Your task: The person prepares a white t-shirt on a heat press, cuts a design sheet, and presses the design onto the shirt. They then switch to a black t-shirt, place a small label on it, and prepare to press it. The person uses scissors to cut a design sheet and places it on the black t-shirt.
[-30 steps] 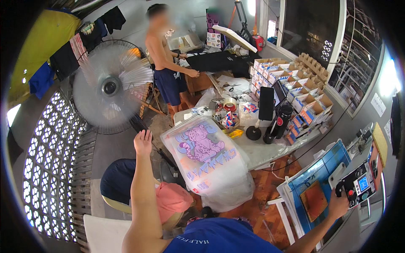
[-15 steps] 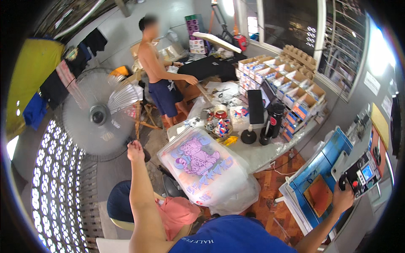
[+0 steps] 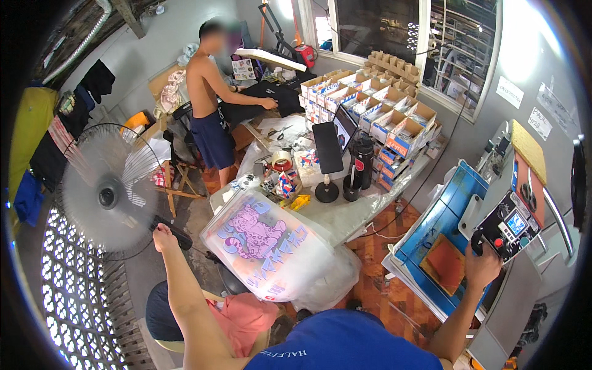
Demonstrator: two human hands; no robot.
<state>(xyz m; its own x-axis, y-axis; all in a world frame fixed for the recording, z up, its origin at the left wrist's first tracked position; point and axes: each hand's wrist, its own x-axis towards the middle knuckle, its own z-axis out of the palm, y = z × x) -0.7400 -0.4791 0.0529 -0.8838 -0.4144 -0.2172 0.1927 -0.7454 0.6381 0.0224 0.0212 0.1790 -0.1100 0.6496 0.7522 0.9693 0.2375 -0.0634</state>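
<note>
My left hand (image 3: 162,237) is closed at the lower edge of a large grey pedestal fan (image 3: 108,194), beside its dark neck; what exactly the fingers grip is partly hidden. The fan's blades look blurred. On the right, my right hand (image 3: 482,266) is wrapped round a black handle (image 3: 476,242) of a press-like machine. A control box (image 3: 509,225) with a lit screen and a red button sits just beyond that hand. Below it lies a blue bed (image 3: 431,216) bearing an orange-brown square pad (image 3: 443,264).
A printed film sheet (image 3: 271,240) with a pink leopard lies at the near table end. Past it stand tape (image 3: 282,160), a phone on a stand (image 3: 327,148), a black bottle (image 3: 362,154) and stacked boxes (image 3: 394,123). A co-worker (image 3: 206,92) stands across. Salmon cloth (image 3: 246,317) is below.
The view has swung right, so most things sit further left. My hands keep to the fan and the handle. The co-worker's lower hand has moved from the papers to the black cloth.
</note>
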